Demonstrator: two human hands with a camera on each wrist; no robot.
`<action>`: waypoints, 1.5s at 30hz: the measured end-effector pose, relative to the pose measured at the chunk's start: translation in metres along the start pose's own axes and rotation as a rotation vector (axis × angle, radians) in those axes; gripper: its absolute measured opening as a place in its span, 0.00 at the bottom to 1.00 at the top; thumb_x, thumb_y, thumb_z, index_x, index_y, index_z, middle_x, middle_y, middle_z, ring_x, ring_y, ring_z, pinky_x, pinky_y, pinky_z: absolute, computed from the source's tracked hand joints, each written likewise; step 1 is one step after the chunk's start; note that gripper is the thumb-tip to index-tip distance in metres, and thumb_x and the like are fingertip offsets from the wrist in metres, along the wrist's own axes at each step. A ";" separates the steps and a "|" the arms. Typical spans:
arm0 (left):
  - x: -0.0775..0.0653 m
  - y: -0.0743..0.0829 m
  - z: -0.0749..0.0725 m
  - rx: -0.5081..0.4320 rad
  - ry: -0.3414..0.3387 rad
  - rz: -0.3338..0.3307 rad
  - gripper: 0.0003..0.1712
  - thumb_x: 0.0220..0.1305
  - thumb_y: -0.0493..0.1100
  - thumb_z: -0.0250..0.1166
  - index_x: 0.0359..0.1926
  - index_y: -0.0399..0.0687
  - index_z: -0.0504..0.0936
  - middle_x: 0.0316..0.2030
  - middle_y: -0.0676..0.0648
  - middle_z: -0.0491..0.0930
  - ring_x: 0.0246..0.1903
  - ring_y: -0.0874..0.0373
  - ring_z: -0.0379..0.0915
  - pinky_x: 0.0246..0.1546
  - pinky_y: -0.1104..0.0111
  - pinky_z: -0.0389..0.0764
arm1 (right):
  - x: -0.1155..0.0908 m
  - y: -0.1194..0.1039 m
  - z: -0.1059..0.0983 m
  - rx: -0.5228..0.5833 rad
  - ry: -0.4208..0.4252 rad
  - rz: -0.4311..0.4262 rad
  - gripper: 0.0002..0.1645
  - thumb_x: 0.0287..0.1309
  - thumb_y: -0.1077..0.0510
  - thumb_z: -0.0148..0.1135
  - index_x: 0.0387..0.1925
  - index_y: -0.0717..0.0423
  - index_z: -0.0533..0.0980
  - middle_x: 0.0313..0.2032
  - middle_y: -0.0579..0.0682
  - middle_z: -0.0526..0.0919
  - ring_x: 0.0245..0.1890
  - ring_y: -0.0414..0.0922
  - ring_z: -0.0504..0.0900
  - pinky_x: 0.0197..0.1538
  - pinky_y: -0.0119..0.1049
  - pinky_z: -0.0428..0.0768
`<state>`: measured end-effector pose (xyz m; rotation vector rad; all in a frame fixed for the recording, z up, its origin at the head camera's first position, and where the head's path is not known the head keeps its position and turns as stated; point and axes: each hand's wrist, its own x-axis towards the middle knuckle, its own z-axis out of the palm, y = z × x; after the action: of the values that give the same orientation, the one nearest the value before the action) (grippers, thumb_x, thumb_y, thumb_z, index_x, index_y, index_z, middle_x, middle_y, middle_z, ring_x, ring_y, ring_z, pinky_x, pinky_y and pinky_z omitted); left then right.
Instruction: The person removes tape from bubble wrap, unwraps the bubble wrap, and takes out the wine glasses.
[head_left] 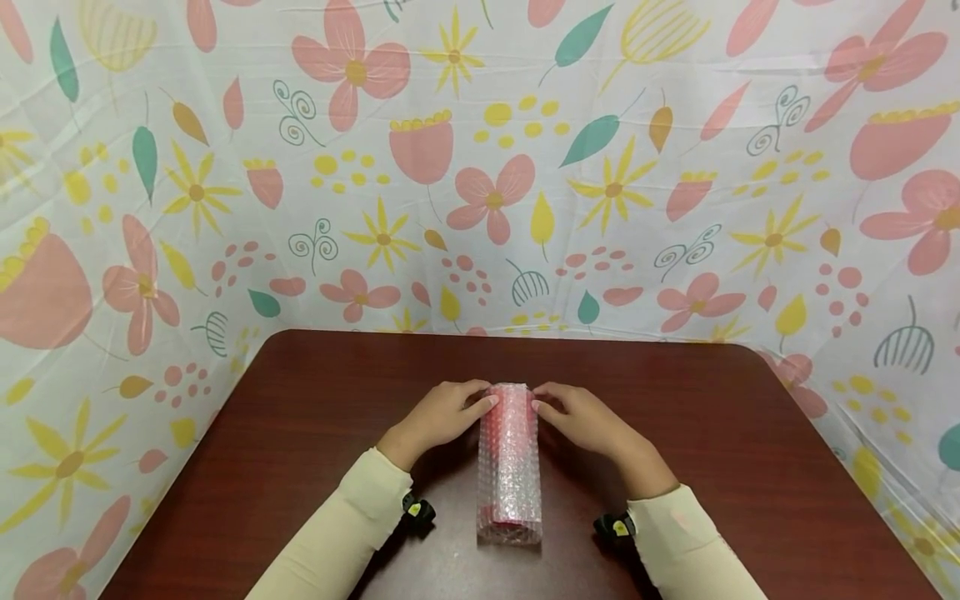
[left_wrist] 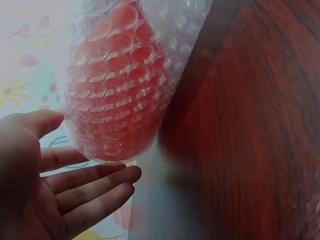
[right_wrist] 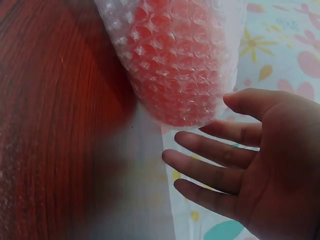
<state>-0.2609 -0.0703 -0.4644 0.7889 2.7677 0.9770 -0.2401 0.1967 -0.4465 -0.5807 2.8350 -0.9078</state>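
A long roll of bubble wrap (head_left: 512, 467) lies on the brown wooden table (head_left: 315, 400), pointing away from me. Something red or pink shows through the clear bubbles; its kind cannot be made out. My left hand (head_left: 444, 414) is at the left of the roll's far end, its thumb touching the wrap. On the opposite side my right hand (head_left: 581, 417) touches the same end with its thumb. Both wrist views show the bubble wrap (left_wrist: 117, 85) close up, with the fingers of the left hand (left_wrist: 65, 185) and right hand (right_wrist: 250, 155) spread and mostly straight.
A white cloth (head_left: 480, 108) printed with flowers and leaves hangs behind the table and along both sides. Small black devices are strapped at the left wrist (head_left: 417, 512) and the right wrist (head_left: 615, 527). The table's far edge (head_left: 510, 336) runs along the cloth.
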 end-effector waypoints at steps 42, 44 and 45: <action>-0.002 0.022 -0.016 -0.430 0.230 -0.028 0.34 0.71 0.58 0.61 0.75 0.65 0.64 0.68 0.47 0.68 0.60 0.48 0.72 0.56 0.53 0.79 | 0.000 -0.024 -0.004 0.264 0.308 -0.157 0.34 0.67 0.52 0.66 0.68 0.59 0.67 0.55 0.58 0.79 0.56 0.53 0.81 0.60 0.53 0.79; -0.002 0.022 -0.017 -0.448 0.248 -0.011 0.33 0.71 0.56 0.63 0.74 0.64 0.66 0.67 0.47 0.69 0.59 0.48 0.74 0.55 0.54 0.80 | 0.001 -0.024 -0.005 0.290 0.335 -0.173 0.32 0.65 0.55 0.67 0.66 0.60 0.68 0.54 0.58 0.79 0.54 0.54 0.81 0.58 0.52 0.81; -0.003 0.022 -0.017 -0.458 0.255 -0.002 0.32 0.71 0.55 0.63 0.73 0.64 0.67 0.67 0.48 0.69 0.59 0.48 0.75 0.54 0.55 0.81 | 0.001 -0.025 -0.005 0.301 0.348 -0.178 0.31 0.65 0.56 0.68 0.65 0.59 0.69 0.53 0.58 0.80 0.53 0.53 0.82 0.57 0.51 0.81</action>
<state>-0.2534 -0.0665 -0.4371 0.6219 2.5623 1.7309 -0.2339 0.1804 -0.4285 -0.7020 2.8779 -1.5732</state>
